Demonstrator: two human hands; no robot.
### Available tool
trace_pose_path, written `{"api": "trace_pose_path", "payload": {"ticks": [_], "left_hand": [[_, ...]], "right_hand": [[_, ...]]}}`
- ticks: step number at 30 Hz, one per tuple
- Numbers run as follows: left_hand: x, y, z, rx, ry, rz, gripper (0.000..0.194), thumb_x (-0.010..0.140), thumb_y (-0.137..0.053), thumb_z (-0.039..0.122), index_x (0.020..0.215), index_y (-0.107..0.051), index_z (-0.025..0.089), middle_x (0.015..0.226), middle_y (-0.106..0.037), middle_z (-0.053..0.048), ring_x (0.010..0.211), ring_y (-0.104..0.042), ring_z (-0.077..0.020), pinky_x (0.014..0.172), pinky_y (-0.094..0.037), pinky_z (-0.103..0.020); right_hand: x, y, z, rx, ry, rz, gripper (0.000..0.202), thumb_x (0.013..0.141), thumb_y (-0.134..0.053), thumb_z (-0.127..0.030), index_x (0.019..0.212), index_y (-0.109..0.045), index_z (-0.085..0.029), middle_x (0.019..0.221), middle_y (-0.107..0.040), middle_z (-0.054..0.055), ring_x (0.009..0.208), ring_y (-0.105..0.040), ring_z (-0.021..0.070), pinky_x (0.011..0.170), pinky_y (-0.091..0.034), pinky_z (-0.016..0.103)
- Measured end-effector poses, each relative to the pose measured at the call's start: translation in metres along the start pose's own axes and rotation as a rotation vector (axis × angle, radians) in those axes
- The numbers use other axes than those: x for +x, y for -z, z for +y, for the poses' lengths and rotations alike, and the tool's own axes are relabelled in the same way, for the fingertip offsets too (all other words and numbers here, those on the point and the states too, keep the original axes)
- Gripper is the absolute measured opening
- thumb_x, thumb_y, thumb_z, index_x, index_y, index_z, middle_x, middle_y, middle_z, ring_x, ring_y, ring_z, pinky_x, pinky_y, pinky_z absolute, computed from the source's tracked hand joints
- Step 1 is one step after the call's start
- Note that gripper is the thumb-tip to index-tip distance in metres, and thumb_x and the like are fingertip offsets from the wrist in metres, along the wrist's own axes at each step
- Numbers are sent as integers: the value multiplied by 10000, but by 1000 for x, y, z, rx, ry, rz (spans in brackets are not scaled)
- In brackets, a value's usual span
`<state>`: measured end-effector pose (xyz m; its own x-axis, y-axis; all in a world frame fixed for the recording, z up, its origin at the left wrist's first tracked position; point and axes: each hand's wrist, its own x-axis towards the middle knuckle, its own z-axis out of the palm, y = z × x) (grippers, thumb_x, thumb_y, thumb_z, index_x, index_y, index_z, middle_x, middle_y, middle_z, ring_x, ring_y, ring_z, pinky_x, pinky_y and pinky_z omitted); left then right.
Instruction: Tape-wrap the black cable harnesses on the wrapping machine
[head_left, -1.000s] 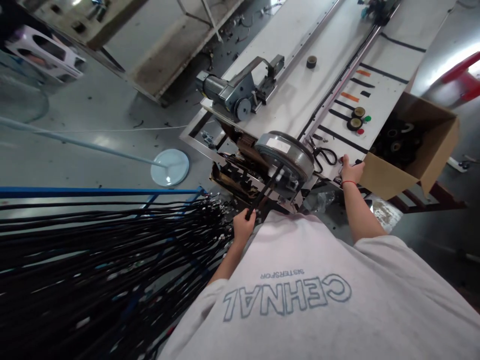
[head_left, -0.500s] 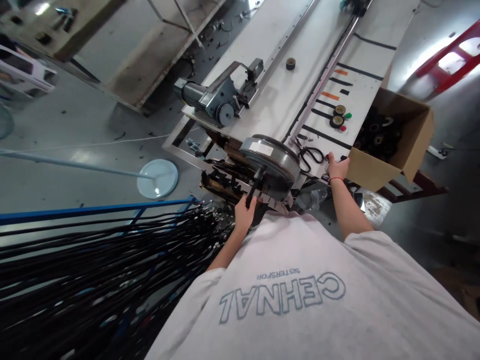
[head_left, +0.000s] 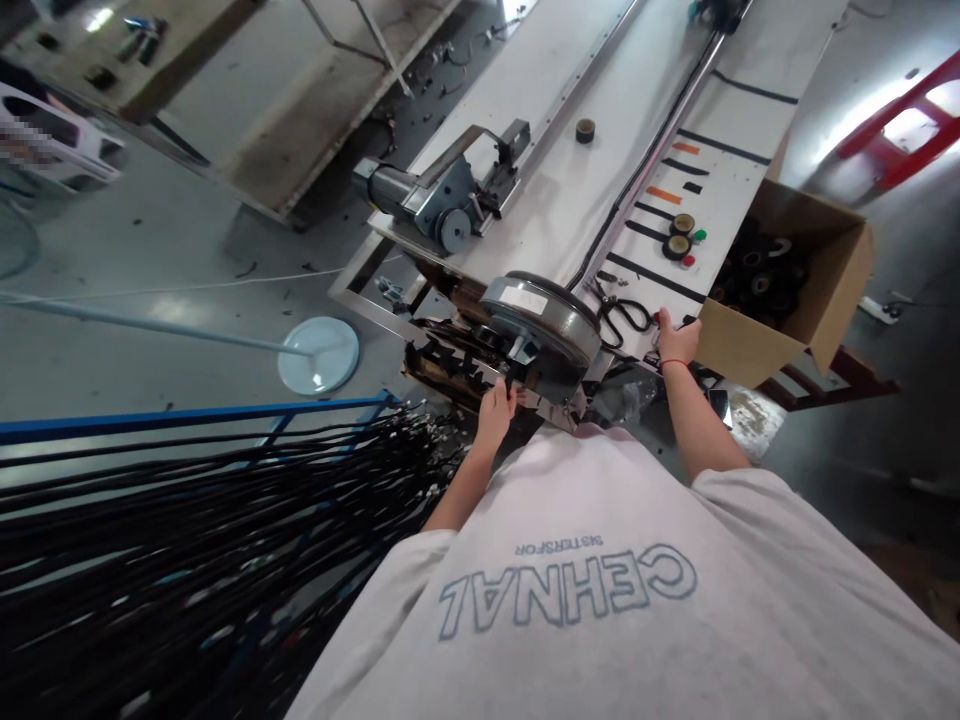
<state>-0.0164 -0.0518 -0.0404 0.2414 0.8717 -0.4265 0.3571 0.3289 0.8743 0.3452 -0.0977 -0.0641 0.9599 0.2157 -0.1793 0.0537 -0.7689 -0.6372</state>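
Observation:
At the near end of the white workbench point(head_left: 547, 200) sits a round metal machine head point(head_left: 544, 310) with a pale label. Just below it, my left hand point(head_left: 496, 410) is closed round something dark, largely hidden by the fingers. My right hand point(head_left: 677, 340) rests at the bench's near right corner, fingers bent over the edge beside a small red part; what it grips, if anything, cannot be made out. Black-handled scissors point(head_left: 624, 320) lie between the machine head and my right hand. Two tape rolls point(head_left: 677, 247) sit near a green and a red button.
An open cardboard box point(head_left: 829, 290) holding dark rolls stands right of the bench. A motor unit point(head_left: 442, 205) is mounted at the bench's left side. Many black cables point(head_left: 225, 510) hang on a blue rack point(head_left: 187, 416) at the lower left. A round pale-blue base point(head_left: 319, 355) stands on the floor.
My left hand has moved slightly, and the dark bar that stood out above it toward the machine head now shows much less. My right hand has stayed at the bench corner.

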Motion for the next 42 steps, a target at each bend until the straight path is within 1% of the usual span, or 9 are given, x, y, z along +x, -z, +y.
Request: {"api": "trace_pose_path", "payload": {"ticks": [4,6,10,12,16,19,21,33,42], "left_hand": [[3,9,-1,-156,53,-190,596,841,-426,771,700,-530,201,465,-379,54,405,-340,-91,429,-304,-241],[5,14,-5,-168,66,-356,532,826,-522,707,733,-588,187,510,-491,21,463,-445,-111,500,-400,-253],[3,27,-25,170,166,-697,365,719,-695,542,643,-663,186,681,-689,-65,682,-605,-191,686,-486,-297],[-8,35,-39,351,166,-624,316,690,-707,482,581,-632,196,630,-663,-49,669,-585,-194,680,-464,-294],[-48,54,-58,421,37,-126,333,776,-582,481,602,-553,198,558,-572,-13,599,-520,-165,607,-403,-267],[-70,61,-54,391,-77,166,367,810,-525,487,579,-456,210,506,-456,25,529,-423,-124,544,-338,-244],[-74,59,-43,385,-147,249,397,814,-525,483,553,-400,212,489,-390,39,510,-369,-108,523,-301,-239],[-26,27,-2,241,-186,223,332,787,-563,423,565,-461,199,492,-389,48,511,-368,-102,509,-294,-229],[-4,2,16,246,-241,92,316,852,-564,408,633,-563,181,546,-564,20,550,-520,-124,566,-391,-231]], "right_hand": [[1,0,0,15,-3,11,694,888,-512,-649,1315,-457,-105,1335,-553,255,1283,-524,375,1079,-388,541],[1,0,0,22,7,15,674,912,-465,-650,1307,-465,-104,1331,-556,253,1279,-531,368,1074,-396,531],[2,2,0,-2,19,2,730,847,-604,-615,1333,-446,-94,1361,-545,252,1286,-525,366,1081,-395,513],[1,3,-2,-14,5,-7,734,844,-629,-581,1353,-433,-89,1362,-547,255,1292,-523,364,1087,-391,515],[0,5,-4,-22,-4,-13,719,864,-627,-548,1367,-428,-74,1373,-540,267,1319,-507,361,1098,-391,509],[2,4,-3,-25,1,-8,731,865,-632,-551,1363,-431,-55,1361,-547,274,1314,-511,363,1105,-387,502],[5,3,-1,-21,4,-3,749,858,-640,-557,1369,-424,-54,1361,-546,274,1307,-517,364,1107,-386,503],[10,0,3,4,23,7,790,845,-636,-574,1389,-407,-49,1392,-520,276,1325,-498,355,1113,-369,493],[9,0,1,-23,11,-8,836,854,-626,-577,1422,-381,-15,1411,-498,298,1329,-493,373,1123,-361,489]]}}
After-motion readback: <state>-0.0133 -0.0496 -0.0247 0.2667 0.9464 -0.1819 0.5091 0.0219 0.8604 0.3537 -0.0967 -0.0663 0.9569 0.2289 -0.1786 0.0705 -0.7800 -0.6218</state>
